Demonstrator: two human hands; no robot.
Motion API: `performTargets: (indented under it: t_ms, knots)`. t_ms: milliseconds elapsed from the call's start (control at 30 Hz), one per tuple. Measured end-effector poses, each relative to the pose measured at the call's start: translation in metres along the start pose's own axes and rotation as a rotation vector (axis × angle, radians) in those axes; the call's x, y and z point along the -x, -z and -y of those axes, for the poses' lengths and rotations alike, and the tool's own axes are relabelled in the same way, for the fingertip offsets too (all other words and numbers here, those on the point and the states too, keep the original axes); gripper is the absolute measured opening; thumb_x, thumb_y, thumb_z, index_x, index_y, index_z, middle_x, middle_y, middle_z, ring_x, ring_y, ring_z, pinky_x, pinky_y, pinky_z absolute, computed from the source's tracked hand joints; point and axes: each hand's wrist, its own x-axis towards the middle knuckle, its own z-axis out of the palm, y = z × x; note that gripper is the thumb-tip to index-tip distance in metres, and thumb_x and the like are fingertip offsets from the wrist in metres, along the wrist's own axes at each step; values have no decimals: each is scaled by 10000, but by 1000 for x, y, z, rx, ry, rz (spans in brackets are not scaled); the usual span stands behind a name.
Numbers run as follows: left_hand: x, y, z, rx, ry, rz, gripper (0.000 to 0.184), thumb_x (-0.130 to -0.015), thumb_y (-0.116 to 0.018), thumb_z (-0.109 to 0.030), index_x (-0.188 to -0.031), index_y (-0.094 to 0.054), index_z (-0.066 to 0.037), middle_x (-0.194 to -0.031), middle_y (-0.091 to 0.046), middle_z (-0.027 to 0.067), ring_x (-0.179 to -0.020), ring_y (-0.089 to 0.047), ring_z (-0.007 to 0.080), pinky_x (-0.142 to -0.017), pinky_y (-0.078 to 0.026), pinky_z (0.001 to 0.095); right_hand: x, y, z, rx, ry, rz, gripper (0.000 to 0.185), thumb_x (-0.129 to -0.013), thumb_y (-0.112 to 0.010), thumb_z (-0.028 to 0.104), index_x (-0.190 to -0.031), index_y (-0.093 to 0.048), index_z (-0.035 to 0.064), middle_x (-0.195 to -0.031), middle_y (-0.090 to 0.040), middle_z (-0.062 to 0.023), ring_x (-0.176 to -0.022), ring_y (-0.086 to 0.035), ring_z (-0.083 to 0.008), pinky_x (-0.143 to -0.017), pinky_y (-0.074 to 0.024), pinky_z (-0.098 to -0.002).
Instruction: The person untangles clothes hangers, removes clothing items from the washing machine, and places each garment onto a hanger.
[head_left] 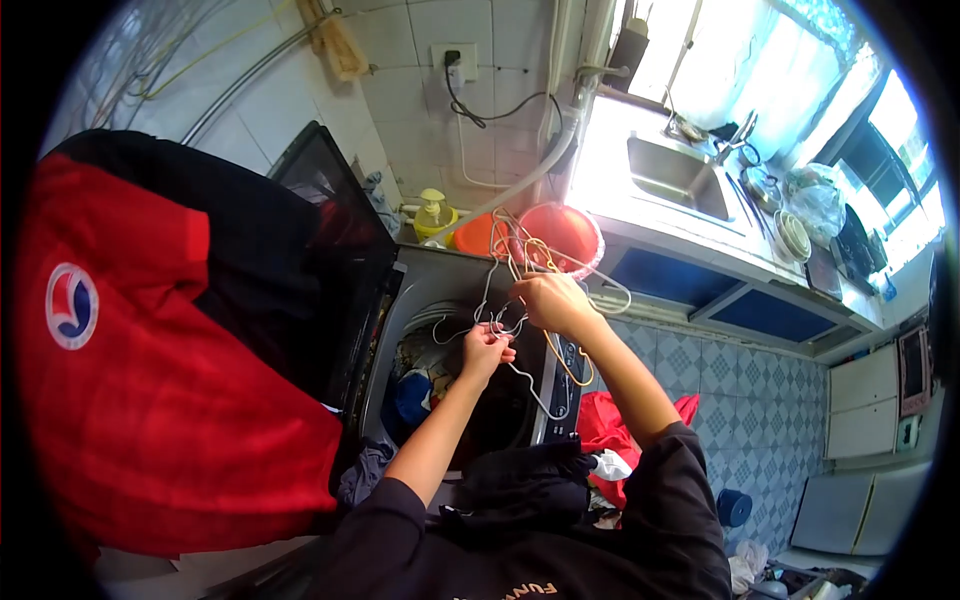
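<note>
Several wire clothes hangers [540, 402], white and tan, hang in a tangle between my two hands. My left hand [487, 348] pinches a white hanger near its hook, fingers closed. Higher and to the right, my right hand [552, 302] is wrapped round the bunch, with hanger loops sticking out on either side. Both hands are above the open drum of a top-loading washing machine [405, 305]. Inside the drum lies some blue and light-coloured laundry [410, 395].
A red and black garment [150, 370] fills the left side, by the raised machine lid [335, 190]. Behind the machine stand a red bucket [560, 235] and a yellow pump bottle [432, 212]. Red clothing [605, 425] lies to the right. A sink counter [610, 180] runs along the back right.
</note>
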Motion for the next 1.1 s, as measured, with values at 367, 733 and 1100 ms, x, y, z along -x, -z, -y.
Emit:
performTargets:
  t_ms: [367, 733, 1100]
  knots:
    - [76, 32, 3, -405, -288, 1, 269, -784, -631, -35, -1034, -533, -18, -847, -604, 65, -702, -589, 114, -596, -502, 248, 84, 30, 34, -338, -180, -568, 205, -764, -557, -25, -949, -606, 49, -778, -568, -115, -670, -586, -254, -603, -460, -324]
    - [198, 84, 8, -498, -127, 436, 182, -782, -688, -152, -855, -618, 0, -779, -618, 33, -744, -572, 94, -697, -464, 262, 204, 9, 72, -1328, -506, -814, 134, -923, -494, 129, -953, -564, 18, -592, -371, 69, -491, -327, -12, -431, -234, -186]
    - [290, 52, -98, -1161, -1242, 483, 213, -703, -716, -194, -847, -613, -77, -720, -521, 45, -673, -526, 228, -619, -403, 339, 191, 60, 159, -1929, 348, -247, 186, -870, -558, 178, -844, -507, 1, -537, -333, 32, -439, -281, -55, -412, -211, -224]
